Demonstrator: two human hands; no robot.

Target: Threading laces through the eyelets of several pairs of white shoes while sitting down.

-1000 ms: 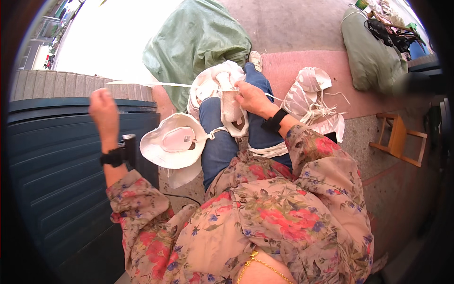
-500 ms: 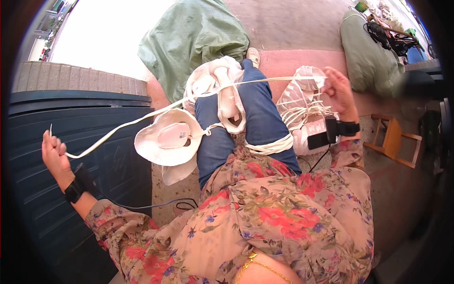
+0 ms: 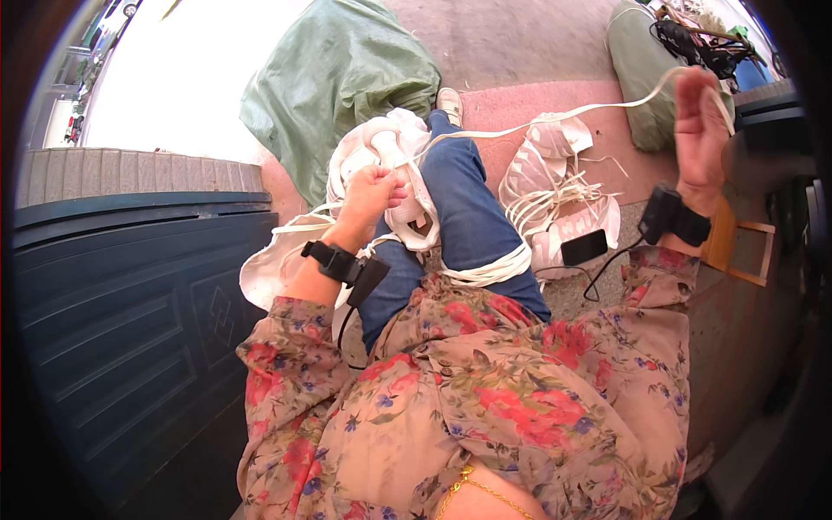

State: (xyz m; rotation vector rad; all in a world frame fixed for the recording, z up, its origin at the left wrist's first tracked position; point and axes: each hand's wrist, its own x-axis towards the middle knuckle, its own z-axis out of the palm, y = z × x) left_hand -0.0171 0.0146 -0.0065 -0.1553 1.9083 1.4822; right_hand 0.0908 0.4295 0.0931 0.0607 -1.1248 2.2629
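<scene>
A pale pink-and-white shoe (image 3: 411,215) rests between my thighs, toe pointing away, partly covered by my left hand. My left hand (image 3: 374,198) is closed in a pinch above it, at the shoelace; the pinched part is hidden by the fingers. From the shoe a long flat white shoelace (image 3: 555,119) runs slackly to the right. My right hand (image 3: 700,130) is raised at the far right with this lace hooked around it, its end hanging behind the fingers. A bundle of white laces (image 3: 490,270) lies across my right thigh.
Right of my leg are more pale shoes (image 3: 555,147) with loose laces, and a black phone-like device (image 3: 584,248). A white cloth bag (image 3: 260,273) sits left. Green sacking (image 3: 347,78) lies ahead, a dark blue panelled door (image 3: 130,303) left, a wooden stool (image 3: 752,251) right.
My left hand has come in from the far left to above the shoe. The right hand has moved up and outward, drawing lace with it. The stretched lace is now slacker.
</scene>
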